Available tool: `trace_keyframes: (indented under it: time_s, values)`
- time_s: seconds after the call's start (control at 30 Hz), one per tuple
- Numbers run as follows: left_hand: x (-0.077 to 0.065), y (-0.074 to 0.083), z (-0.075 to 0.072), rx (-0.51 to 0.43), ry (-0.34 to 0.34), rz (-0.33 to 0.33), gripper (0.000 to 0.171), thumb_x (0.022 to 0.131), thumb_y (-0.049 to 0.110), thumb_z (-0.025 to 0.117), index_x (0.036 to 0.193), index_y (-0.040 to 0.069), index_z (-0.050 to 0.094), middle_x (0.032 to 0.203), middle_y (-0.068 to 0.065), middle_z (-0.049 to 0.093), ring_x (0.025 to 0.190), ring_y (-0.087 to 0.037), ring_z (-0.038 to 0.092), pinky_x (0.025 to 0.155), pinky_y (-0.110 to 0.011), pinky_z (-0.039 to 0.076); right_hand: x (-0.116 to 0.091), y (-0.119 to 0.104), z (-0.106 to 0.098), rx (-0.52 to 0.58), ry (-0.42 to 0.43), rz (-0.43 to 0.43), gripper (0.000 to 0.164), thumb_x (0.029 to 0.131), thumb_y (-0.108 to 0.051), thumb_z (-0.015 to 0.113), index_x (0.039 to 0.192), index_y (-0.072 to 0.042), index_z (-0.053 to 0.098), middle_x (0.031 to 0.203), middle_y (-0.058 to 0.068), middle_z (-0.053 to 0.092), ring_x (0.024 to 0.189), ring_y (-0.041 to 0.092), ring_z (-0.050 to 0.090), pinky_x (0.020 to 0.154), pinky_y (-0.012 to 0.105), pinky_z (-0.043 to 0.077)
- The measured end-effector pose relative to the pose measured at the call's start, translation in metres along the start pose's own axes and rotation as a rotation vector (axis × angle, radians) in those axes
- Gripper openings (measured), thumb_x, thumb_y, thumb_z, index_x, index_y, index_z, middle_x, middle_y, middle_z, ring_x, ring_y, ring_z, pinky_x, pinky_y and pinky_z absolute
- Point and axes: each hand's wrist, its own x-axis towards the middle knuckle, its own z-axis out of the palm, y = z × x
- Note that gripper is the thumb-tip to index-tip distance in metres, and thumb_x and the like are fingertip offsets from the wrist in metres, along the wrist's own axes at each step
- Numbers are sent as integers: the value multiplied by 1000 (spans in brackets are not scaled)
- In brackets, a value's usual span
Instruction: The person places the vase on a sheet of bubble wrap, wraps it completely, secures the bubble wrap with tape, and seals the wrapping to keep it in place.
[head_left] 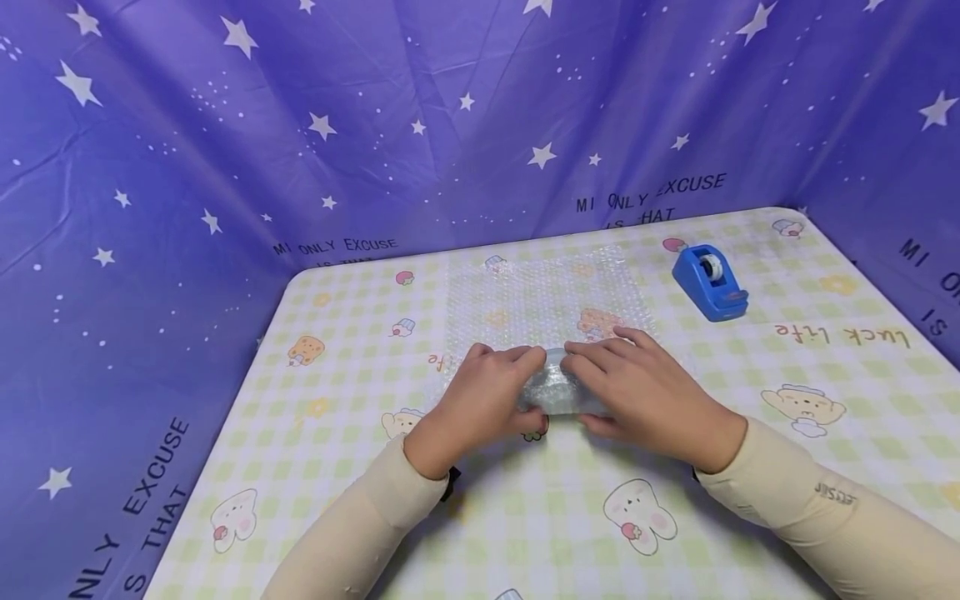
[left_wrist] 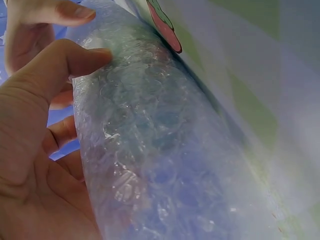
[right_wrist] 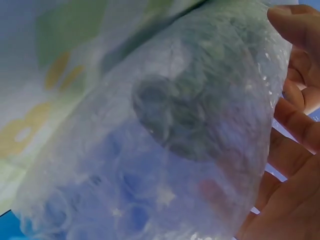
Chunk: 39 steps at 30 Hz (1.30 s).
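Note:
A clear bubble wrap sheet (head_left: pixel 540 292) lies flat on the table, its near end rolled into a thick bundle (head_left: pixel 557 385). My left hand (head_left: pixel 483 396) grips the bundle's left part, thumb on the near side and fingers over the far side. On the right part, my right hand (head_left: pixel 652 400) holds it the same way. Through the wrap in the right wrist view, a dark greyish cylinder-like item (right_wrist: pixel 175 115) shows with a rounded end; the layers blur what it is. The left wrist view shows the bubbly layers (left_wrist: pixel 145 120) close to the thumb.
Behind and right of the hands stands a blue tape dispenser (head_left: pixel 708 287) with a roll of tape in it. A green-checked cloth with cartoon prints covers the table (head_left: pixel 315 467). Purple star-patterned curtains (head_left: pixel 420 125) hang along the back and sides.

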Motion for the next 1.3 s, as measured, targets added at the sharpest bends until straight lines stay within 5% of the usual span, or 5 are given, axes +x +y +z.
trace_keyframes:
  time_s: [0.43, 0.83, 1.3]
  values:
    - [2, -5, 1, -59, -13, -16, 45, 72, 32, 84, 90, 18, 45, 73, 10, 42, 59, -9, 39, 71, -36, 39, 0, 5, 15, 56, -13, 42, 73, 71, -43, 92, 125, -12, 54, 137, 14, 66, 109, 37, 70, 103, 61, 46]
    - [2, -7, 2, -100, -2, -8, 44, 71, 30, 82, 91, 17, 45, 72, 9, 40, 60, -9, 40, 70, -35, 38, 3, 10, 22, 69, 33, 26, 69, 69, -42, 94, 113, -12, 50, 99, -1, 67, 79, 26, 64, 86, 49, 51]
    - [2, -6, 2, -86, -5, -4, 48, 70, 35, 84, 90, 17, 44, 71, 10, 40, 58, -9, 41, 68, -34, 38, 5, 10, 19, 109, 33, 6, 58, 73, -38, 93, 106, -14, 51, 90, -7, 57, 71, 16, 53, 79, 44, 51]
